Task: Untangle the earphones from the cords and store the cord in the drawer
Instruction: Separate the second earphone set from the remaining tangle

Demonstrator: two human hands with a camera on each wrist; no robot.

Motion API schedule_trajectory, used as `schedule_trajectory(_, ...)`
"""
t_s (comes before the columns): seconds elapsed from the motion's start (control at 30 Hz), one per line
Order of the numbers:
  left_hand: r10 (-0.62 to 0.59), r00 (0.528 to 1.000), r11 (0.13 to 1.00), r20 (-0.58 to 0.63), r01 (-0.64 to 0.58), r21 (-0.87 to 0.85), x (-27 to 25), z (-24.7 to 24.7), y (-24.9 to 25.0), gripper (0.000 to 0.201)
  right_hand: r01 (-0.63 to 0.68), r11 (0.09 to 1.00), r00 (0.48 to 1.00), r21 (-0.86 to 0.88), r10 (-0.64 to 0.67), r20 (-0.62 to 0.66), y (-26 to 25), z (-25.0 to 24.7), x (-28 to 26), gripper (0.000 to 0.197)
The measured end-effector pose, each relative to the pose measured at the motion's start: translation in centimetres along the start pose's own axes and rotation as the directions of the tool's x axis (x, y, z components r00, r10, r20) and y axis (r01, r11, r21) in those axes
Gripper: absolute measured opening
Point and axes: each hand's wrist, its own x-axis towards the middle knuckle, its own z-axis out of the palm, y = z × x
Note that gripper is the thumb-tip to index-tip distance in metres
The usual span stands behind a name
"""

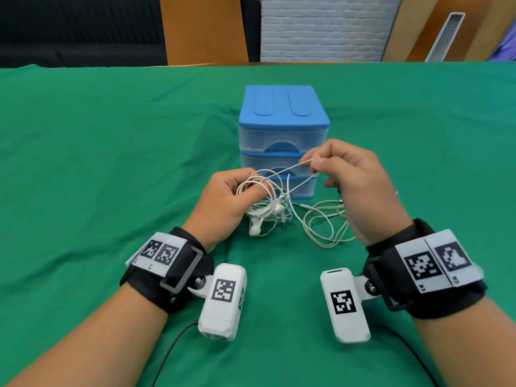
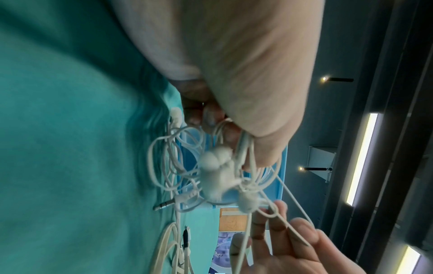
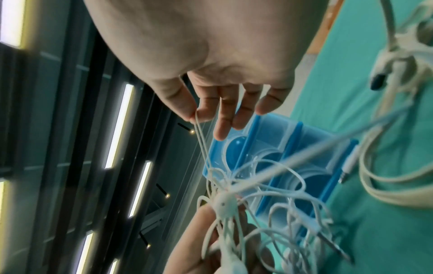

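White earphones [image 1: 262, 210] hang in a tangle of thin wire, buds [image 2: 215, 163] and plug [image 2: 164, 204] dangling just above the green cloth. My left hand [image 1: 245, 188] grips the bundle of loops in front of the drawers. My right hand [image 1: 314, 163] pinches a doubled strand of the wire [image 3: 199, 129] between thumb and forefinger, pulled taut up and to the right. A cream cord [image 1: 324, 222] lies in loose coils on the cloth under my right hand. The blue three-drawer unit [image 1: 283, 135] stands just behind, all its drawers closed.
A green cloth [image 1: 111, 163] covers the table. Wooden panels [image 1: 203, 29] and a white brick wall [image 1: 321, 26] stand beyond the far edge. A black cable [image 1: 173, 350] trails from my left wrist camera.
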Motion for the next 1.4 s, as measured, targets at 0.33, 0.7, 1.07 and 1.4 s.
schedule_trajectory(0.33, 0.008, 1.0, 1.0, -0.027, -0.009, -0.014, 0.1, -0.1, 0.1, 0.019, -0.199, 0.98, 0.974, 0.011, 0.197, 0.109, -0.5, -0.3, -0.7, 0.01)
schedule_trajectory(0.7, -0.025, 0.993, 0.994, -0.112, 0.013, -0.106, 0.1, 0.0, 0.2, 0.029, -0.149, 0.974, 0.964, -0.173, 0.182, 0.193, -0.1, -0.6, -0.9, 0.034)
schedule_trajectory(1.07, -0.19, 0.967, 0.937, -0.17, 0.127, -0.326, 0.5, -0.1, 0.3, 0.026, 0.013, 0.999, 0.934, -0.029, -0.022, -0.355, -1.3, -4.6, 1.3, 0.02)
schedule_trajectory(1.4, -0.209, 0.971, 0.919, -0.119, 0.153, -0.362, 0.2, -0.3, 0.3, 0.031, -0.152, 0.939, 0.952, -0.31, 0.054, -0.302, -0.3, -6.2, 1.5, 0.021)
